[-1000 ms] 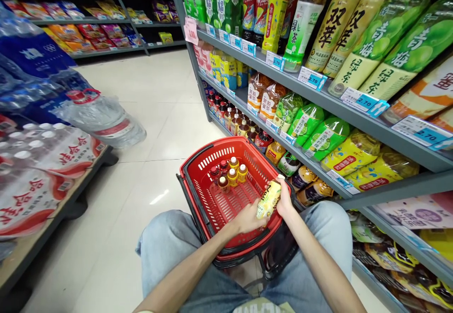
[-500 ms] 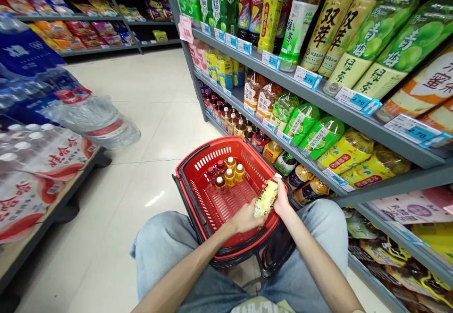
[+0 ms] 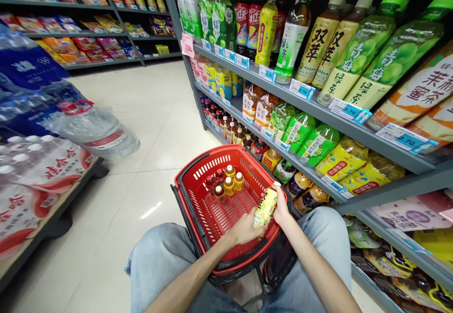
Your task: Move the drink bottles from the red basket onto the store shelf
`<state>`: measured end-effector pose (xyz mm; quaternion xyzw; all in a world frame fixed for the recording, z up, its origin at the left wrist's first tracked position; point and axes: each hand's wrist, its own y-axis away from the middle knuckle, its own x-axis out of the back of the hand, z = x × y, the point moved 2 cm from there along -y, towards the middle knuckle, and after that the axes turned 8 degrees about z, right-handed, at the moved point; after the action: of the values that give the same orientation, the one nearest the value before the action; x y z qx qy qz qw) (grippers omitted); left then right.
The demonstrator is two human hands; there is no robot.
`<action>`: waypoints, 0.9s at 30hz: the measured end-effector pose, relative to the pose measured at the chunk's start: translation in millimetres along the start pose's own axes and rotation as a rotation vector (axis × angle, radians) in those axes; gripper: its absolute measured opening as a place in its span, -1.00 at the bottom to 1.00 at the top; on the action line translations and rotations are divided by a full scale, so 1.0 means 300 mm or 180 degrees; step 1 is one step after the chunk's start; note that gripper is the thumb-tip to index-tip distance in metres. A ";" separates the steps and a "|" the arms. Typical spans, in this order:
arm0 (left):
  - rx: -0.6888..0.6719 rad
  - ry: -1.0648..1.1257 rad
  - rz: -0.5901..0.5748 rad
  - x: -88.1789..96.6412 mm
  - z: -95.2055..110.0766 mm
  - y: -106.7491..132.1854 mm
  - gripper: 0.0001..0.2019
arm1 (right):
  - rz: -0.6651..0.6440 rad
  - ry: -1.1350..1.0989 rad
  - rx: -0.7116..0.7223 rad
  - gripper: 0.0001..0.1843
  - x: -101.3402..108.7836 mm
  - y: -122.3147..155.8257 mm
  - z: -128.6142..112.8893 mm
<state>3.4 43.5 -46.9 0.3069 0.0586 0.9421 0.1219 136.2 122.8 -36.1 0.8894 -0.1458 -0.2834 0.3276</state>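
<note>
Over the right side of a red shopping basket (image 3: 231, 251), both hands hold one bottled drink (image 3: 266, 206) with a yellow label and a pale cap. My left hand (image 3: 247, 226) is closed around its lower end. Near the cap, my right hand (image 3: 281, 205) grips the upper part; some of its fingers are hidden behind the bottle. The bottle lies tilted, cap up and to the right. Inside the basket, several small bottles (image 3: 229, 186) with yellow, red and brown labels stand upright at the far end.
At the right, a shelf (image 3: 255, 72) carries rows of tea and drink bottles (image 3: 316, 44) with price tags. Packs of bottled drinks (image 3: 46, 181) sit on a low pallet at the left, with a wrapped large water jug (image 3: 102, 131) behind. Tiled floor (image 3: 159, 96) runs between them.
The view has tilted up slightly, so the shelf and its bottles appear lower and more bottle tops show. Both hands still hold the bottle in nearly the same place.
</note>
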 end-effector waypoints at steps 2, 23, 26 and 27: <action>0.0003 0.0014 -0.0008 0.002 0.001 0.002 -0.43 | -0.0001 -0.0022 -0.0010 -0.78 0.000 -0.002 0.004; 0.0001 0.0060 0.0002 0.002 -0.009 -0.001 -0.42 | 0.0052 0.0069 -0.0103 -0.66 -0.014 0.024 -0.003; -0.0011 0.0042 0.0007 0.005 -0.005 0.000 -0.42 | 0.0030 0.0041 -0.0111 -0.66 -0.013 0.021 -0.003; -0.0006 0.0046 0.0000 0.005 -0.004 0.001 -0.42 | 0.0017 0.0048 -0.0122 -0.66 -0.012 0.019 -0.002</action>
<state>1.5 43.5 -46.9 0.3000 0.0585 0.9443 0.1218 133.2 120.4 -30.5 0.8847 -0.1403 -0.2785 0.3464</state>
